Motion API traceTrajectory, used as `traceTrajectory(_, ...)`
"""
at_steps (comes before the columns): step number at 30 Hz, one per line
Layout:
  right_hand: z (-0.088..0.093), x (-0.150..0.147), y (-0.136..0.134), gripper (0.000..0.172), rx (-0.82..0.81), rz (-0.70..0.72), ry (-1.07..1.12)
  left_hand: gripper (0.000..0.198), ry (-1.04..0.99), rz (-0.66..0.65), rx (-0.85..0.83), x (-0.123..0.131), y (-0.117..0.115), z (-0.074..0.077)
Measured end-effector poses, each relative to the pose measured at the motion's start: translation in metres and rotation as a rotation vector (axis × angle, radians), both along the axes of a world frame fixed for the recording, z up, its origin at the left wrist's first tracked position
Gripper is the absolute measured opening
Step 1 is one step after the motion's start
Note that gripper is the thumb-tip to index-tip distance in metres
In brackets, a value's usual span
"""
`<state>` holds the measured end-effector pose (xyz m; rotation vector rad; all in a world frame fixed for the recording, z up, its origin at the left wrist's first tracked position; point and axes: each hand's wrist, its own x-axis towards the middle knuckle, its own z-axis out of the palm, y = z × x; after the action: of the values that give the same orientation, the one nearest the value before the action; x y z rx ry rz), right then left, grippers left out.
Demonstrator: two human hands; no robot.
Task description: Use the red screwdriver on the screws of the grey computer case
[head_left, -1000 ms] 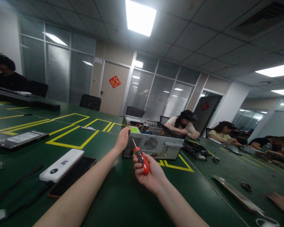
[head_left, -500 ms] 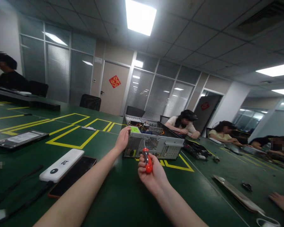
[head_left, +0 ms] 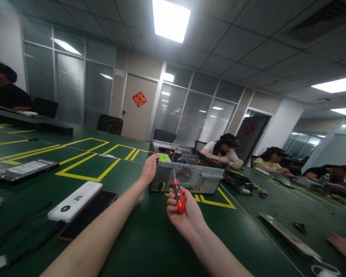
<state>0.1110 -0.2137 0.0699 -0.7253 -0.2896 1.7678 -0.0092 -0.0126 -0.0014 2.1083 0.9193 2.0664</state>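
A computer case [head_left: 196, 177] lies on the table with its top side uncovered and its rear panel toward me. Inside are cables and a power supply [head_left: 163, 157] with a bright green label. My left hand [head_left: 148, 170] grips the case's left corner beside that label. In my right hand [head_left: 187, 217] is a screwdriver [head_left: 180, 201] with a red and black handle, fingers closed round it. Its thin shaft points up at the rear panel, near the vent grille; whether the tip touches a screw is too small to tell.
On the left of the green table [head_left: 138, 238] are a hard drive [head_left: 24, 170], a white power bank [head_left: 76, 202] and a dark phone [head_left: 89, 215]. A black tool pouch [head_left: 239, 181] lies right of the case. Other people sit around; a co-worker's hand [head_left: 343, 246] rests at right.
My right hand and the screwdriver have shifted slightly left, the shaft now leaning more to the left. My left hand stays on the case.
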Motion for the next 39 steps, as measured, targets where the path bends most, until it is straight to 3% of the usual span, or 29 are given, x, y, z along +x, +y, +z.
traceTrajectory(18, -0.004, 0.001, 0.006, 0.022, 0.007, 0.033, -0.039, 0.036, 0.007, 0.000, -0.001, 0.000, 0.001, -0.001)
traceTrajectory(25, -0.003, 0.001, 0.007, 0.022, -0.110, 0.053, -0.042, 0.037, 0.001, 0.002, -0.006, 0.000, 0.002, -0.001)
traceTrajectory(39, 0.000, -0.004, -0.003, 0.019, -0.025, 0.131, -0.048, 0.038, 0.000, -0.001, 0.001, 0.000, 0.002, -0.002)
